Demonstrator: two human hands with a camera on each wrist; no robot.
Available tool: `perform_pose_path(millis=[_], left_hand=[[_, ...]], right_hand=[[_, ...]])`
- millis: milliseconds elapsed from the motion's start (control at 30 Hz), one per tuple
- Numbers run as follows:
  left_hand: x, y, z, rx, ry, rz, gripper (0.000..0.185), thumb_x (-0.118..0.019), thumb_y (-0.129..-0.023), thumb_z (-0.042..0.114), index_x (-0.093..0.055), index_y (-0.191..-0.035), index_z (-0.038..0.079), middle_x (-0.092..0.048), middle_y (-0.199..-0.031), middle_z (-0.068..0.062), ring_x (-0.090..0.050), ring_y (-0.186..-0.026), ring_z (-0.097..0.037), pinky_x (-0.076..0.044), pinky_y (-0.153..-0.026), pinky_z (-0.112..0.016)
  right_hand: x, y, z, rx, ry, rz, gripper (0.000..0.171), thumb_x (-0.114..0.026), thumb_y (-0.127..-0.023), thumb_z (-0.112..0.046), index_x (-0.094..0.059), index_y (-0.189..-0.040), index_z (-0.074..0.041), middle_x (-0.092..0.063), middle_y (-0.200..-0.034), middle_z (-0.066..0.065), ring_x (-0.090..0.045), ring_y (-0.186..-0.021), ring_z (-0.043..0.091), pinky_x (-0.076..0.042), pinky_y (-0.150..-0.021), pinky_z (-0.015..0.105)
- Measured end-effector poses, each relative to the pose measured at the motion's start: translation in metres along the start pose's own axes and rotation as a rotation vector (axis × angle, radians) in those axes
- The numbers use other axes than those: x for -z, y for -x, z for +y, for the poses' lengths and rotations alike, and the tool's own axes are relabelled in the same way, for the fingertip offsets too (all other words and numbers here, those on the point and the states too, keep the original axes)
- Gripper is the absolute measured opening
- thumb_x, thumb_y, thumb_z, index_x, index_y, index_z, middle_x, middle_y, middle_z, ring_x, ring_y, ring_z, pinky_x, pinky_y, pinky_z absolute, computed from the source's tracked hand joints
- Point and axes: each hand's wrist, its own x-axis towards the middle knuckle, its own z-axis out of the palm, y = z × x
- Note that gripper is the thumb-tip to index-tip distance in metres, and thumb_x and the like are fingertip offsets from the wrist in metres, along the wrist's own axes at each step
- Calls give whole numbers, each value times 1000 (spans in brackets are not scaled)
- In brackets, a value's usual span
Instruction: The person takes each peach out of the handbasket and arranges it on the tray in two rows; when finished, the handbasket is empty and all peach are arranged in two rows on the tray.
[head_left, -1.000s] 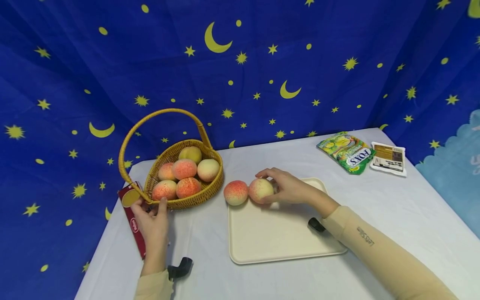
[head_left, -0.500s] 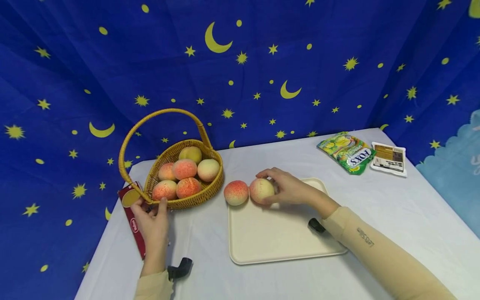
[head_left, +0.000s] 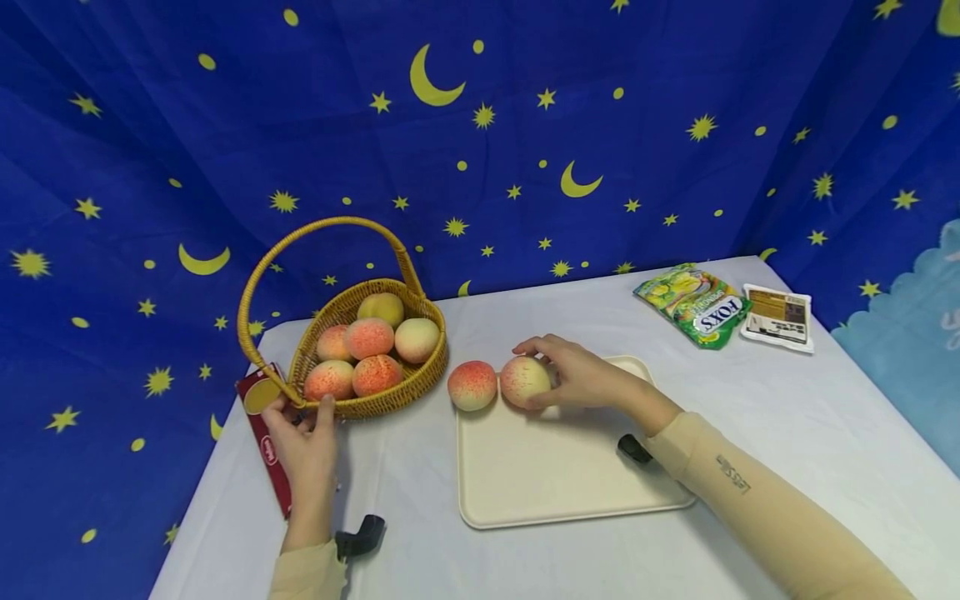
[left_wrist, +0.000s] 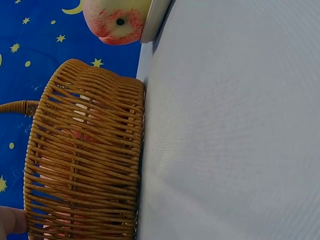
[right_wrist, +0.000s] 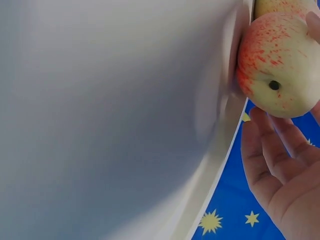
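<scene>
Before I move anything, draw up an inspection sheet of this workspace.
Surface: white-covered table, bearing a cream tray.
Job's things: wicker basket, six peaches visible inside; red peach and pale peach side by side toward the tray's far left corner.
Clutter: green FOX'S pouch and white-edged packet at far right; red box at the basket's left.
Grips: left grip holds the basket's near rim; right grip holds the pale peach.
Cables: nothing seen.
Surroundings: blue backdrop with yellow stars and moons.
</scene>
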Motion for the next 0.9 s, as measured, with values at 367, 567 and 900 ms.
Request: perform_pose_path(millis=[367, 567, 900], left_hand=[[0, 0, 1, -1, 0, 1, 61, -67, -107, 23, -30, -153, 11, -43, -156, -16, -56, -118, -20, -53, -76, -1], [1, 0, 0, -13, -9, 10, 60, -67, -106, 23, -31, -153, 10, -43, -157, -16, -56, -117, -21, -53, -75, -1], [1, 0, 2, -10, -23, 7, 62, -67, -107, 24, -31, -156, 10, -41, -162, -18, -56, -127, -32, -50, -74, -1]], right_hand=[[1, -3, 1, -10, 24, -5, 67, -92, -85, -24, -62, -143, -11, -65, -139, 12, -65, -123, 29, -60, -97, 45], [14, -9, -7, -6, 18, -14, 70, -89, -90, -30, -57, -149, -10, -60, -148, 17, -63, -131, 40, -57, -108, 59], [40, -48, -45, 66, 37, 11, 61, -81, -97, -34, -58, -150, -16, -61, -149, 9, -63, -132, 32, -59, -104, 53]])
